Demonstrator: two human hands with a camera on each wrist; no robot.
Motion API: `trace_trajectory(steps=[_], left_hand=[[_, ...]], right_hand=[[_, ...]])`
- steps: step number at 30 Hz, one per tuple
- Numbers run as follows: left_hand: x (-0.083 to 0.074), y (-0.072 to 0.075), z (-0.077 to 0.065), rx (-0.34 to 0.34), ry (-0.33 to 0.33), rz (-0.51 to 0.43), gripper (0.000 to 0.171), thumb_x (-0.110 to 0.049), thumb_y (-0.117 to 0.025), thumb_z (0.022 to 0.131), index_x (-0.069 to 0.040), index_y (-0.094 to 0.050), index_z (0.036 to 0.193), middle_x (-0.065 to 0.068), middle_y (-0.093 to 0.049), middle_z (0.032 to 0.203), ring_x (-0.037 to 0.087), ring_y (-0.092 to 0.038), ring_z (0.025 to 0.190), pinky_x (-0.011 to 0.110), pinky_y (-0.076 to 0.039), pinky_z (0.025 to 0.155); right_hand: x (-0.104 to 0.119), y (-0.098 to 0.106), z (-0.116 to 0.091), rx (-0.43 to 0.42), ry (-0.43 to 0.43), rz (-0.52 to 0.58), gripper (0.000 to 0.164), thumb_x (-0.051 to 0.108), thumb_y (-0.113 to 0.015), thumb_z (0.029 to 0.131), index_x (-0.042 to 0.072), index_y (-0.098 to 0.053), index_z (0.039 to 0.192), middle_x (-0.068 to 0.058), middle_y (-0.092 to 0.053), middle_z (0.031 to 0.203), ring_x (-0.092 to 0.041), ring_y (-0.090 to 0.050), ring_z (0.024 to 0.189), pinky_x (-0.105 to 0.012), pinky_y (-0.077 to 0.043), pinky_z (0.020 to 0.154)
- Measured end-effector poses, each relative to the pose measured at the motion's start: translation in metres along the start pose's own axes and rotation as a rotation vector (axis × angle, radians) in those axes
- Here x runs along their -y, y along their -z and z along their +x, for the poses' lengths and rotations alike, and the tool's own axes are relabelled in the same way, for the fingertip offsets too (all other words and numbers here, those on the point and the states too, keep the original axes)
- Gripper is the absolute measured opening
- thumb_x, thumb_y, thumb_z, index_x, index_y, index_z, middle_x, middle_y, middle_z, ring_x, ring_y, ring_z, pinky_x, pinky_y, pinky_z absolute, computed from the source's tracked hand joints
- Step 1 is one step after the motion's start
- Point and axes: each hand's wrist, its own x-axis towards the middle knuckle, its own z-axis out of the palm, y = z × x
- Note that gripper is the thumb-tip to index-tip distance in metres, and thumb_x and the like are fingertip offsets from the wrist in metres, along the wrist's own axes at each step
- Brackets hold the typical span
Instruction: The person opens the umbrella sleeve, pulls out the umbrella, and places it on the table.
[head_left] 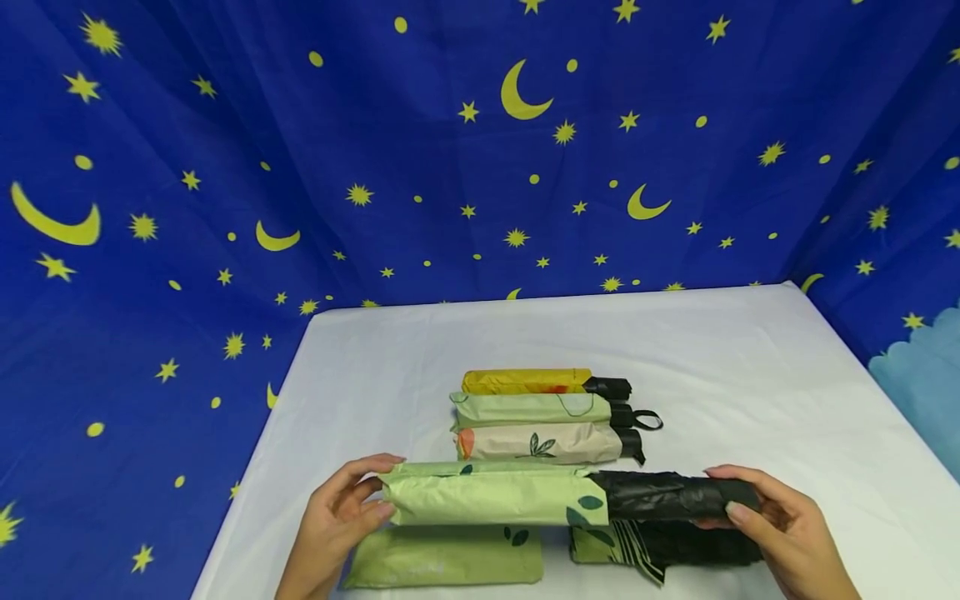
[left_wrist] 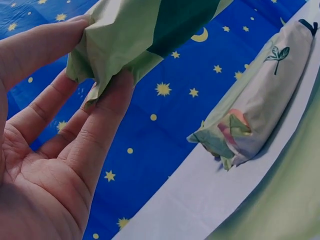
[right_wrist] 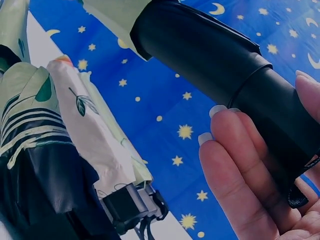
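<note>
Left hand (head_left: 341, 510) and right hand (head_left: 791, 518) grip an umbrella (head_left: 495, 500) — white surface (head_left: 367, 375), likely cloth, below; starry drapes (head_left: 427, 150) behind.

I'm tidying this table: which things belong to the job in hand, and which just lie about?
Apparently in the job:
pale green leaf-printed fabric sleeve, pinched by the left hand
black folded umbrella projecting from it, in the right hand

Lying about:
yellow folded umbrella
pale green folded umbrella
beige leaf-printed folded umbrella
flat green fabric pouch
black folded fabric with striped green trim
</note>
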Motion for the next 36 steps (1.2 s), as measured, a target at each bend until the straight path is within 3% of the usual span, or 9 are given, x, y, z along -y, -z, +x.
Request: trace_trajectory(steps=[5,12,20,28,36], left_hand=[[-0.001,0.002,-0.002,-0.016,0.0,-0.005,0.049,0.029,-0.048,0.091,0.021,-0.041,0.138,0.029,-0.048,0.143,0.03,-0.061,0.117,0.034,-0.059,0.085],[-0.001,0.001,-0.001,-0.032,0.073,0.009,0.055,0.025,-0.054,0.092,0.016,-0.039,0.145,0.025,-0.05,0.144,0.026,-0.06,0.119,0.036,-0.059,0.087],[-0.001,0.005,-0.003,-0.041,0.015,0.015,0.052,0.029,-0.052,0.09,0.021,-0.04,0.14,0.027,-0.05,0.142,0.027,-0.061,0.117,0.034,-0.058,0.086],[-0.006,0.007,-0.006,-0.09,0.09,0.035,0.052,0.025,-0.054,0.092,0.019,-0.04,0.142,0.022,-0.052,0.141,0.024,-0.061,0.117,0.035,-0.058,0.088],[-0.008,0.008,-0.007,-0.105,0.108,0.051,0.052,0.024,-0.055,0.092,0.018,-0.041,0.142,0.021,-0.053,0.141,0.023,-0.061,0.116,0.034,-0.058,0.089]], right_hand=[[-0.002,0.002,-0.003,0.002,0.011,0.029,0.042,-0.024,-0.035,0.1,-0.014,-0.05,0.138,-0.01,-0.064,0.132,-0.027,-0.071,0.106,-0.054,-0.059,0.075],[-0.002,0.004,-0.002,0.002,0.007,0.028,0.041,-0.023,-0.034,0.1,-0.014,-0.048,0.139,-0.009,-0.065,0.131,-0.029,-0.072,0.103,-0.053,-0.059,0.077],[-0.004,0.009,-0.008,-0.032,-0.003,0.052,0.042,-0.022,-0.034,0.101,-0.013,-0.049,0.14,-0.01,-0.063,0.133,-0.027,-0.07,0.106,-0.053,-0.059,0.078],[-0.005,0.014,-0.011,-0.039,-0.004,0.051,0.043,-0.022,-0.033,0.102,-0.013,-0.047,0.141,-0.008,-0.064,0.134,-0.027,-0.071,0.105,-0.053,-0.058,0.078],[-0.006,0.02,-0.016,-0.067,-0.001,0.005,0.044,-0.022,-0.034,0.101,-0.012,-0.049,0.141,-0.007,-0.065,0.132,-0.026,-0.073,0.099,-0.05,-0.059,0.077]])
